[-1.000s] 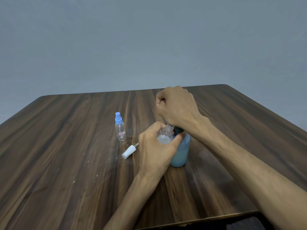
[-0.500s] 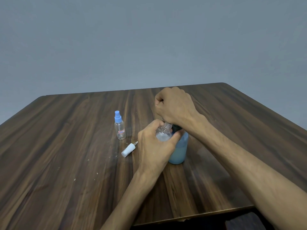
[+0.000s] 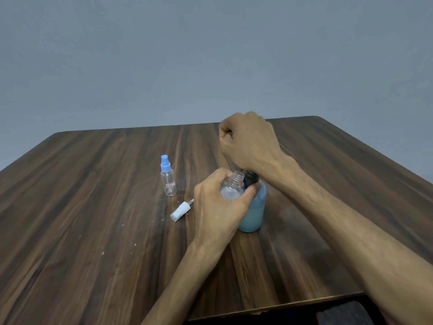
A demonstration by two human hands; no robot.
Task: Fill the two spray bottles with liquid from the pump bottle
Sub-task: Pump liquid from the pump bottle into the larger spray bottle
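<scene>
Both hands slightly higher than before.

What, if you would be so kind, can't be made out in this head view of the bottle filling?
- Pump bottle head and spout: hidden under the right hand.
- Open spray bottle lower body and fill level: covered by the left hand.
- Label on the capped spray bottle: too small to read.

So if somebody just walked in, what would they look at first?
Probably the two hands in the middle of the table: the left hand holds an open spray bottle beside the blue pump bottle, and the right hand sits on its pump. Left of them stand a blue-capped spray bottle and a loose white sprayer top.
</scene>
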